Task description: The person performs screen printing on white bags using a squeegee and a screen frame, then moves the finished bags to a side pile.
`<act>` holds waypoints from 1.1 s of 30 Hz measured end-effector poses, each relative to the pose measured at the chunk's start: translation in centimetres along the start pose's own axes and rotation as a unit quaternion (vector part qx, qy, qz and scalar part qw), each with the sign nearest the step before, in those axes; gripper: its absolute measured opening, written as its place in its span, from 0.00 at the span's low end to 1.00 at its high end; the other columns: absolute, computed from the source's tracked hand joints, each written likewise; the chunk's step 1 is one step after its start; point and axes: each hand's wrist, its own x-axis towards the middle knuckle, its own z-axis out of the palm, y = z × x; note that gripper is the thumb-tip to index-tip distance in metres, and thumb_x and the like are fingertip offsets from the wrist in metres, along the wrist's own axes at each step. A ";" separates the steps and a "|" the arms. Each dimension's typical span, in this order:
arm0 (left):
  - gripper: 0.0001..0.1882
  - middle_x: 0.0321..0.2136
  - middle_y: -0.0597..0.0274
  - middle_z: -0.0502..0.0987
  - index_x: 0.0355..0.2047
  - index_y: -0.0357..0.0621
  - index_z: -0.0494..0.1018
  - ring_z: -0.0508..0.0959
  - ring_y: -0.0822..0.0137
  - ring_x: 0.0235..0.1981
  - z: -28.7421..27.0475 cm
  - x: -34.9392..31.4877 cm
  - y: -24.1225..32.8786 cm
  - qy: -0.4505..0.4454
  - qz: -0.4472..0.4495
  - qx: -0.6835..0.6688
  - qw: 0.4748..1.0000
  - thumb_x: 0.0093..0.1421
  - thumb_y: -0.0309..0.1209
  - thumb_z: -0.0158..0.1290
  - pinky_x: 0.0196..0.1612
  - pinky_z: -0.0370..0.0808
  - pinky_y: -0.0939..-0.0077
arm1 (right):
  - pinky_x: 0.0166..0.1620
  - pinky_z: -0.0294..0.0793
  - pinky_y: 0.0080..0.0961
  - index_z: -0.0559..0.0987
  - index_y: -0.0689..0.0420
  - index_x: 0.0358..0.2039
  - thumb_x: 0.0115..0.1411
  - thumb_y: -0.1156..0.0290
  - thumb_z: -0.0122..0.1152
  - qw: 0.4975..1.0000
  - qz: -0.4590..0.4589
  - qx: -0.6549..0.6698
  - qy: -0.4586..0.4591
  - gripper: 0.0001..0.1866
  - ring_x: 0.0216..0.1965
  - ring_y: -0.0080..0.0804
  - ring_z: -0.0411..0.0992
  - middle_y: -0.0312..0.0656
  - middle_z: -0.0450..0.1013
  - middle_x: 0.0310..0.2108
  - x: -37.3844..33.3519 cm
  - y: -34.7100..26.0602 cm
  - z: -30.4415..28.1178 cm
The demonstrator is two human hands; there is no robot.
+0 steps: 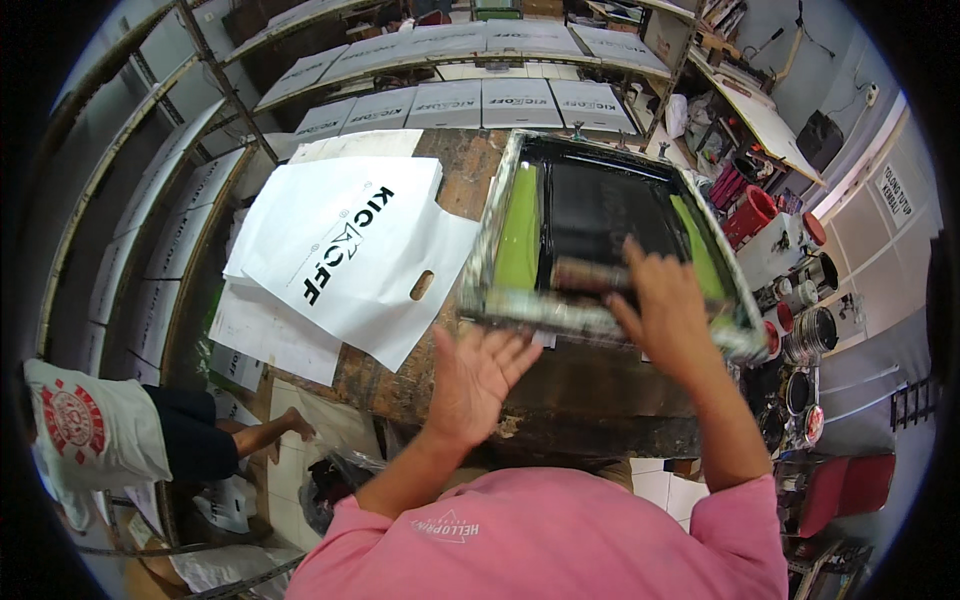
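My left hand point(475, 380) is open, palm up with fingers spread, just off the near left corner of a screen-printing frame point(487, 235). Inside the frame, black ink covers the mesh point(590, 205), with green strips along both sides. A squeegee point(590, 276) with a wooden handle lies across the near part of the mesh. My right hand point(665, 305) grips its right part, thumb on the near side and fingers on the far side; motion blurs both. Left of the frame, a white printed bag point(350, 240) with a cut-out handle lies flat on the wooden table point(465, 165).
Racks point(290, 100) with several printed white bags point(445, 105) stand behind and to the left. Ink cans and tubs point(810, 335) crowd the right side, near a red chair point(850, 490). At the lower left, another person point(110, 425) is beside the rack.
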 end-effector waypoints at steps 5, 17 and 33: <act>0.63 0.66 0.26 0.63 0.71 0.23 0.49 0.67 0.37 0.68 -7.7 0.5 -3.0 0.100 -0.126 0.108 0.981 0.64 0.79 0.34 0.73 0.65 0.46 | 0.48 0.73 0.47 0.84 0.53 0.45 0.61 0.55 0.70 0.987 -0.020 0.141 -0.080 0.18 0.45 0.50 0.74 0.47 0.75 0.39 -5.5 2.0 6.2; 0.61 0.60 0.22 0.65 0.64 0.16 0.49 0.73 0.34 0.62 -11.6 0.8 -5.4 0.214 -0.149 0.186 0.947 0.67 0.77 0.31 0.67 0.72 0.43 | 0.41 0.79 0.39 0.80 0.56 0.52 0.54 0.59 0.75 0.996 -0.037 0.071 -0.045 0.27 0.43 0.44 0.74 0.41 0.73 0.40 0.2 5.8 15.9; 0.62 0.60 0.24 0.66 0.68 0.21 0.44 0.73 0.36 0.63 -11.6 1.3 -5.1 0.221 -0.135 0.209 0.943 0.66 0.78 0.31 0.66 0.74 0.44 | 0.46 0.78 0.52 0.82 0.53 0.44 0.66 0.41 0.59 0.983 -0.018 0.090 -0.158 0.26 0.46 0.54 0.79 0.50 0.81 0.41 16.0 15.1 17.1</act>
